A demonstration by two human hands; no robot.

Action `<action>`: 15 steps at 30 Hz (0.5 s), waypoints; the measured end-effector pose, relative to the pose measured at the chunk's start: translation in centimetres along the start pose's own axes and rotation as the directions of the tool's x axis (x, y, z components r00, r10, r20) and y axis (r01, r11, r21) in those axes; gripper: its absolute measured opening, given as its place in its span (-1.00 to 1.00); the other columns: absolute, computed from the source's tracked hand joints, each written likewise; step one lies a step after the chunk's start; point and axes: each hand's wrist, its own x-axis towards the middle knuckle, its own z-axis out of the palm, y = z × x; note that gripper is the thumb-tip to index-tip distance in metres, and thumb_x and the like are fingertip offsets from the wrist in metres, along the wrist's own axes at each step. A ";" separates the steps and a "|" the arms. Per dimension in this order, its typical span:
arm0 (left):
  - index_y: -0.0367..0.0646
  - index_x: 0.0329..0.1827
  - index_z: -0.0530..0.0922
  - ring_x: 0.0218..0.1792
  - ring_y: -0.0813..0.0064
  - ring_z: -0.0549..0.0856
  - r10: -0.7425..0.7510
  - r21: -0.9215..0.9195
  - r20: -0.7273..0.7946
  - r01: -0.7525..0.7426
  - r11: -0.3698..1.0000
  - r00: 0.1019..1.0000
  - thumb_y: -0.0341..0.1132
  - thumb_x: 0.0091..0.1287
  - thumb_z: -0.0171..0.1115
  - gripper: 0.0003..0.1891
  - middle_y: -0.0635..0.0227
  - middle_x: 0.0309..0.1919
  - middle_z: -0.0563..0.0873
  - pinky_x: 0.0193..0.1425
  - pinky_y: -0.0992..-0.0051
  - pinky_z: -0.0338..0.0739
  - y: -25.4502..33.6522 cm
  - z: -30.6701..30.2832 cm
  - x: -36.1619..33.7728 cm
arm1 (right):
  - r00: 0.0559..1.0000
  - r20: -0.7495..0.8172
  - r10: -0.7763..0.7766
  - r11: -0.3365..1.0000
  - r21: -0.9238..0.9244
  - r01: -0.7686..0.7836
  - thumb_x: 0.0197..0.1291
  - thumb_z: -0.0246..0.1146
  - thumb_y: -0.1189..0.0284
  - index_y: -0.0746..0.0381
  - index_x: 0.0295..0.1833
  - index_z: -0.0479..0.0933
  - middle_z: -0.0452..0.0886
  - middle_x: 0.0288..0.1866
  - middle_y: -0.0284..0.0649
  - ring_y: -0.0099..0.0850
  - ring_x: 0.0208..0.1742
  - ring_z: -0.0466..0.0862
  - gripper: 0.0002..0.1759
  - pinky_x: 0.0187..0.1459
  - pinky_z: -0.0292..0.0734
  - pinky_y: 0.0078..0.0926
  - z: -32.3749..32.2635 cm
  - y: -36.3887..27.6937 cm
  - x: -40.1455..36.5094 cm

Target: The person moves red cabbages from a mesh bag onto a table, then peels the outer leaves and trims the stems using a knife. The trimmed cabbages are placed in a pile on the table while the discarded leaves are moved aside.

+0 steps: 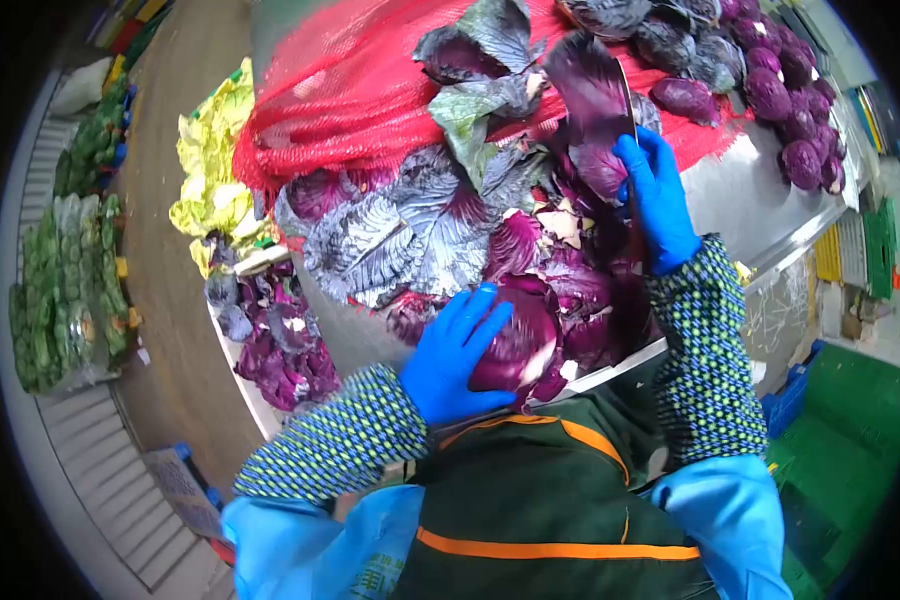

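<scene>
Left hand, fingers spread, resting on a purple cabbage close to the body; right hand gripping an upright knife. Beyond, loose leaves and red mesh cover part of a metal bench.

The left hand and right hand are covered by blue gloves. The forearms are enclosed in cuffs patterned in dark, green and pale tones. Light-blue sleeves are worn above; green characters are printed on one, lower centre-left. A dark green apron is edged and banded in orange.
</scene>
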 end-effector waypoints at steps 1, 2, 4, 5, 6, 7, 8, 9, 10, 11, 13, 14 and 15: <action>-0.22 0.40 0.15 0.39 -0.13 0.12 -0.092 0.035 -0.135 0.098 0.995 0.986 -0.02 -0.12 0.50 0.03 -0.09 0.37 0.13 0.42 0.03 0.05 1.0 1.1 -0.3 | 0.995 0.021 -0.095 0.988 -0.123 0.097 0.27 0.19 0.24 0.33 0.20 0.33 0.48 0.04 -0.16 -0.44 -0.01 0.49 -0.49 -0.04 0.44 -0.51 -0.9 -0.2 -0.9; -0.19 0.41 0.12 0.41 -0.10 0.08 -0.103 0.145 -0.208 0.135 0.980 0.973 0.01 -0.14 0.51 0.06 -0.13 0.38 0.08 0.43 0.06 0.03 1.4 2.1 -0.4 | 0.981 0.055 -0.185 0.949 -0.249 0.193 0.29 0.17 0.29 0.34 0.26 0.29 0.47 0.10 -0.13 -0.40 0.06 0.49 -0.48 0.05 0.42 -0.47 -1.8 -0.2 -2.3; -0.20 0.41 0.08 0.40 -0.10 0.07 -0.225 0.061 -0.284 0.252 0.966 0.932 0.03 -0.21 0.55 0.13 -0.16 0.36 0.06 0.42 0.07 0.06 2.8 2.5 0.5 | 0.920 0.274 -0.280 0.924 -0.185 0.336 0.32 0.10 0.44 0.34 0.33 0.24 0.46 0.17 -0.12 -0.36 0.17 0.46 -0.50 0.20 0.32 -0.43 -2.6 -0.6 -7.9; -0.20 0.41 0.06 0.35 -0.09 0.13 -0.321 0.012 -0.320 0.342 0.939 0.892 0.04 -0.27 0.58 0.18 -0.14 0.31 0.09 0.39 0.07 0.13 2.2 3.0 1.0 | 0.905 0.336 -0.260 0.917 -0.206 0.341 0.31 0.09 0.48 0.31 0.33 0.27 0.50 0.06 -0.13 -0.36 0.07 0.50 -0.52 0.11 0.37 -0.46 -2.5 0.2 -10.2; -0.17 0.39 0.12 0.23 -0.11 0.24 -0.357 -0.068 -0.377 0.359 0.931 0.855 0.06 -0.31 0.59 0.16 -0.10 0.23 0.19 0.31 0.02 0.20 1.6 2.8 1.5 | 0.883 0.403 -0.241 0.909 -0.225 0.351 0.31 0.08 0.53 0.27 0.33 0.30 0.54 -0.04 -0.13 -0.37 -0.02 0.55 -0.53 0.03 0.43 -0.49 -2.3 1.3 -12.2; -0.15 0.39 0.13 0.22 -0.08 0.24 -0.407 -0.105 -0.342 0.396 0.912 0.847 0.06 -0.31 0.59 0.17 -0.09 0.23 0.18 0.31 0.03 0.21 1.4 2.4 1.7 | 0.876 0.437 -0.204 0.888 -0.294 0.353 0.28 0.09 0.53 0.21 0.32 0.34 0.52 -0.16 -0.16 -0.35 -0.15 0.56 -0.53 -0.09 0.46 -0.48 -2.4 2.2 -13.9; -0.14 0.39 0.13 0.22 -0.06 0.24 -0.454 -0.135 -0.303 0.434 0.891 0.838 0.06 -0.32 0.60 0.17 -0.08 0.23 0.18 0.30 0.04 0.22 1.2 1.9 1.7 | 0.870 0.465 -0.166 0.864 -0.356 0.355 0.26 0.11 0.53 0.14 0.30 0.37 0.51 -0.28 -0.19 -0.33 -0.28 0.56 -0.53 -0.21 0.49 -0.48 -2.3 2.8 -15.2; -0.12 0.39 0.13 0.24 -0.04 0.23 -0.454 -0.138 -0.290 0.433 0.891 0.842 0.06 -0.34 0.61 0.17 -0.07 0.24 0.18 0.31 0.05 0.22 0.8 2.0 1.5 | 0.860 0.475 -0.187 0.841 -0.375 0.389 0.23 0.13 0.52 0.08 0.31 0.38 0.46 -0.35 -0.20 -0.32 -0.36 0.52 -0.51 -0.31 0.47 -0.45 -1.8 2.7 -16.2; -0.12 0.39 0.13 0.24 -0.04 0.23 -0.459 -0.132 -0.291 0.440 0.888 0.840 0.06 -0.34 0.61 0.17 -0.07 0.24 0.18 0.31 0.05 0.22 0.5 2.1 1.5 | 0.853 0.479 -0.208 0.820 -0.389 0.419 0.21 0.14 0.51 0.02 0.31 0.38 0.40 -0.42 -0.22 -0.31 -0.45 0.49 -0.48 -0.41 0.46 -0.42 -1.3 2.7 -16.7; -0.12 0.39 0.13 0.25 -0.04 0.22 -0.424 -0.113 -0.306 0.410 0.905 0.852 0.06 -0.34 0.61 0.18 -0.07 0.25 0.18 0.31 0.06 0.21 0.4 2.1 1.7 | 0.848 0.494 -0.191 0.755 -0.478 0.448 0.19 0.15 0.48 -0.03 0.30 0.39 0.42 -0.41 -0.24 -0.29 -0.42 0.50 -0.47 -0.44 0.47 -0.37 -1.0 2.5 -16.8; -0.11 0.39 0.15 0.28 -0.06 0.21 -0.398 -0.104 -0.318 0.385 0.917 0.861 0.05 -0.34 0.61 0.16 -0.08 0.26 0.19 0.33 0.05 0.18 0.6 2.3 1.8 | 0.834 0.509 -0.213 0.713 -0.503 0.489 0.19 0.15 0.47 -0.07 0.30 0.39 0.43 -0.41 -0.24 -0.29 -0.42 0.51 -0.48 -0.45 0.47 -0.35 -0.6 2.7 -15.8; -0.11 0.39 0.15 0.28 -0.06 0.21 -0.392 -0.101 -0.309 0.380 0.919 0.867 0.05 -0.34 0.61 0.16 -0.08 0.26 0.19 0.33 0.05 0.18 0.5 2.4 1.9 | 0.811 0.537 -0.233 0.655 -0.529 0.539 0.20 0.15 0.46 -0.10 0.30 0.39 0.43 -0.41 -0.24 -0.29 -0.42 0.51 -0.48 -0.46 0.46 -0.34 -0.6 2.8 -15.2; -0.10 0.40 0.15 0.27 -0.06 0.21 -0.396 -0.108 -0.329 0.382 0.918 0.858 0.04 -0.33 0.61 0.16 -0.07 0.26 0.19 0.33 0.05 0.16 0.5 2.6 1.8 | 0.814 0.543 -0.206 0.649 -0.546 0.529 0.21 0.12 0.42 -0.14 0.29 0.39 0.44 -0.40 -0.21 -0.25 -0.41 0.53 -0.50 -0.45 0.48 -0.30 -0.2 2.8 -14.9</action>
